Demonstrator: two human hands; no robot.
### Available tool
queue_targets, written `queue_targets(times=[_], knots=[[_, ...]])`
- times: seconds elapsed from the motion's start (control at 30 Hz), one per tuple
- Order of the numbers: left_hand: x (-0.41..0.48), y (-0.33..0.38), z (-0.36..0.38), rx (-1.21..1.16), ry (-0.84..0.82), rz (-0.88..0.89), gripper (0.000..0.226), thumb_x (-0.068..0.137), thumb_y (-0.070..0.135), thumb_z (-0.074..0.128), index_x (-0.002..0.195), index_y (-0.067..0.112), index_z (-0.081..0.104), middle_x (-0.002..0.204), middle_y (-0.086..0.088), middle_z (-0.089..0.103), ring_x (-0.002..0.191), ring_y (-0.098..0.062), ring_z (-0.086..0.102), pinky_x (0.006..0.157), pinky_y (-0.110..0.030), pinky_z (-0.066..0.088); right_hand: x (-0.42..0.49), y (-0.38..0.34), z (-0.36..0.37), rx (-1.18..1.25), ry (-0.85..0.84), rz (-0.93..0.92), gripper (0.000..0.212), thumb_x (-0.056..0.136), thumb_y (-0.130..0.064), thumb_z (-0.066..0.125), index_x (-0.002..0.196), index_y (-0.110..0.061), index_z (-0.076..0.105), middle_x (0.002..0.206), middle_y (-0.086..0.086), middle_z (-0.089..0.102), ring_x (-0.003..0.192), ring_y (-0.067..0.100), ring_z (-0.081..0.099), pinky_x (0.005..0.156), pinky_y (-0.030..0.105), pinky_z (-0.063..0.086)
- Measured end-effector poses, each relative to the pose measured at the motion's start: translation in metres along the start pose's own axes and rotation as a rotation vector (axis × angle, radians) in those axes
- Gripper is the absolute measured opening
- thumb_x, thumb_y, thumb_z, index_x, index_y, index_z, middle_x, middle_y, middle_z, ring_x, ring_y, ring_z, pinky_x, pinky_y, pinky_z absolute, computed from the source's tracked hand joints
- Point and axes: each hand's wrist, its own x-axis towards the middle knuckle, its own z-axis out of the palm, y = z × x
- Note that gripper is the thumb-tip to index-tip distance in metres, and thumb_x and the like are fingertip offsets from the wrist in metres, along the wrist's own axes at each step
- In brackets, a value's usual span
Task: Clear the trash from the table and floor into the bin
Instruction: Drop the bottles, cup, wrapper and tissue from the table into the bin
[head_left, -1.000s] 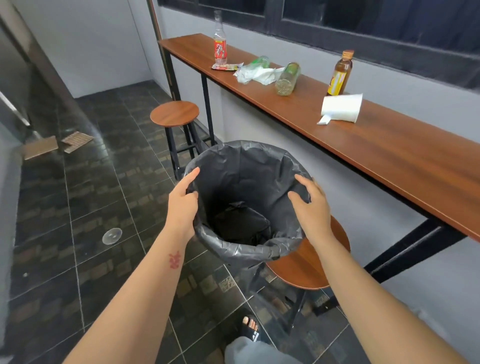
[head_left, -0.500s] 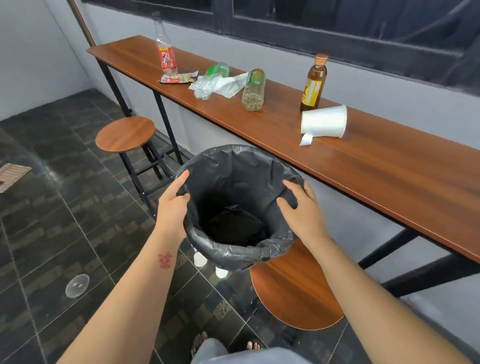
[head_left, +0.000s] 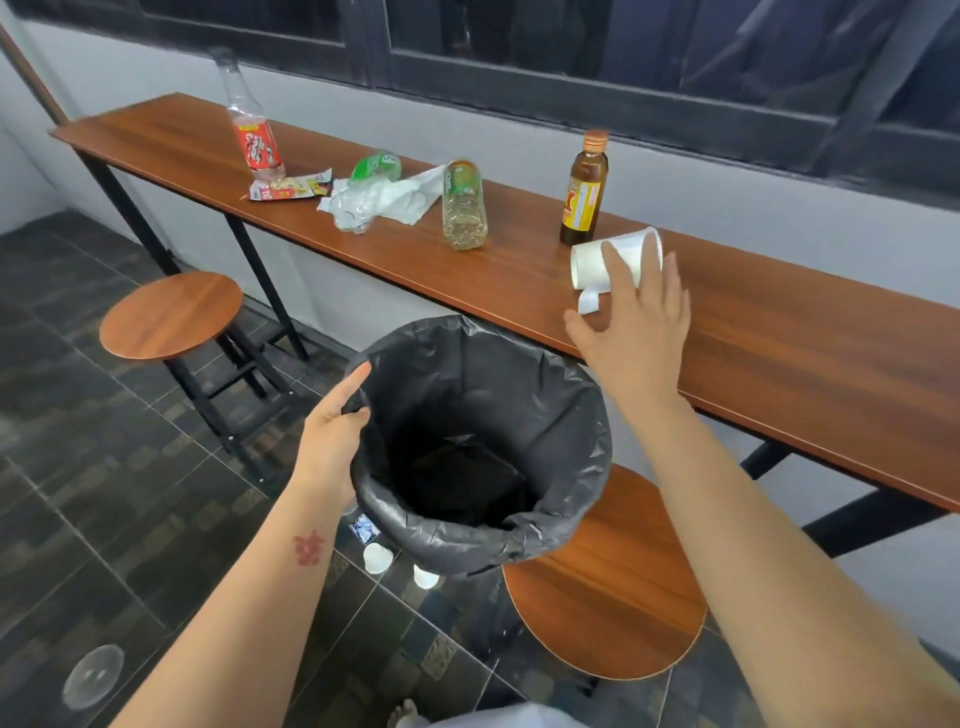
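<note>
Bin (head_left: 587, 415): lined with a black bag, held at the rim beside the table (head_left: 779, 332), above a stool (head_left: 608, 613)
Left hand (head_left: 332, 431): closed on the bin rim, thumb outside, fingers inside
Right hand (head_left: 636, 322): spread, fingers over a tipped paper cup (head_left: 615, 257); no grip is formed yet
Table trash: brown bottle (head_left: 584, 192) just beside the cup; clear bottle (head_left: 464, 208), crumpled plastic (head_left: 379, 200), wrapper (head_left: 288, 188), red-label bottle (head_left: 252, 135) farther along
Floor trash: small white cups (head_left: 377, 558), a clear lid (head_left: 93, 675)
Risk: the cup may be rolled away or the brown bottle knocked over by a hasty reach; the one-handed bin may be tilted
</note>
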Motion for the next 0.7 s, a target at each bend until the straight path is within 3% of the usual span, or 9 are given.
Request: queue_targets(times=[0.07,0.1,0.27,0.4,0.5,0.6,0.7], knots=[[0.001,0.003,0.000,-0.016,-0.026,-0.001,0.054,0.103,-0.005,0.038,0.132,0.032,0.063,0.124,0.010,0.064,0.101,-0.012,0.064,0.076,-0.029,0.059,0.019,0.004,0.009,-0.052,-0.060,0.104,0.079,0.083,-0.058,0.061,0.150,-0.038,0.024,0.163,0.006,0.005,0.148,0.037,0.005,0.114,0.063,0.015],[0.002,0.003,0.000,-0.026,-0.030,-0.003,0.054,0.102,-0.006,0.038,0.132,0.032,0.064,0.120,0.009,0.066,0.100,-0.014,0.066,0.073,-0.029,0.059,0.027,0.006,0.014,-0.067,-0.087,0.148,0.083,0.081,-0.062,0.061,0.150,-0.042,0.020,0.163,0.006,0.001,0.148,0.038,0.003,0.112,0.066,0.014],[0.006,0.006,0.000,-0.044,-0.047,-0.013,0.055,0.101,-0.007,0.039,0.129,0.031,0.066,0.118,0.007,0.068,0.105,-0.020,0.068,0.082,-0.036,0.061,0.046,0.005,0.035,-0.070,-0.117,0.287,0.089,0.075,-0.067,0.064,0.148,-0.041,0.021,0.162,0.009,-0.006,0.147,0.041,0.006,0.108,0.068,0.019],[0.011,0.007,-0.002,-0.024,-0.049,-0.005,0.056,0.101,-0.008,0.040,0.126,0.033,0.068,0.136,0.001,0.062,0.120,-0.026,0.061,0.098,-0.047,0.053,0.054,-0.005,0.046,-0.052,-0.017,0.343,0.080,0.076,-0.055,0.069,0.141,-0.029,0.029,0.160,0.013,0.007,0.140,0.043,0.025,0.106,0.062,0.031],[0.012,0.009,-0.002,-0.007,-0.047,0.000,0.055,0.101,-0.007,0.040,0.127,0.032,0.068,0.138,0.001,0.060,0.123,-0.027,0.059,0.101,-0.048,0.051,0.054,-0.008,0.048,-0.023,0.076,0.331,0.075,0.076,-0.043,0.071,0.138,-0.023,0.034,0.154,0.015,0.019,0.124,0.040,0.040,0.100,0.049,0.043],[0.010,0.013,-0.003,-0.004,-0.053,-0.008,0.054,0.102,-0.006,0.039,0.129,0.032,0.066,0.131,0.003,0.063,0.116,-0.025,0.062,0.092,-0.043,0.057,0.049,-0.009,0.044,0.077,0.155,0.280,0.071,0.075,-0.034,0.071,0.136,-0.020,0.038,0.149,0.016,0.025,0.120,0.037,0.038,0.094,0.039,0.044],[0.011,0.016,-0.004,-0.012,-0.069,-0.017,0.051,0.103,-0.005,0.040,0.128,0.030,0.066,0.114,0.009,0.069,0.098,-0.017,0.067,0.067,-0.030,0.062,0.036,-0.014,0.034,0.175,0.249,0.137,0.069,0.075,-0.033,0.071,0.135,-0.016,0.041,0.147,0.018,0.028,0.125,0.035,0.037,0.096,0.029,0.040]])
